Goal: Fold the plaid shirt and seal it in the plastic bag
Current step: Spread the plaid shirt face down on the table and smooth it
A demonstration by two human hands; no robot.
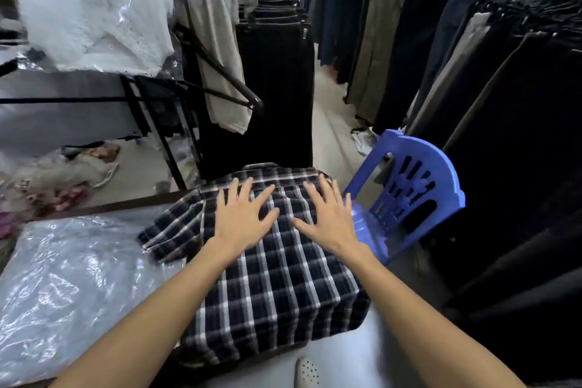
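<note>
The dark plaid shirt (271, 287) with white check lines lies flat on the table, collar end away from me, one short sleeve spread out to the left. My left hand (244, 219) rests palm down on the upper part of the shirt, fingers spread. My right hand (329, 217) presses flat beside it on the right, fingers spread too. Neither hand holds anything. The clear plastic bag (66, 290) lies flat on the table to the left of the shirt, touching its left edge.
A blue plastic chair (415, 195) stands just right of the table (343, 362). Racks of dark hanging trousers (472, 72) line the right side and the middle back. A bagged white garment (94, 22) and a grey cloth (217, 50) hang at the back left. Clothes lie on the floor at left.
</note>
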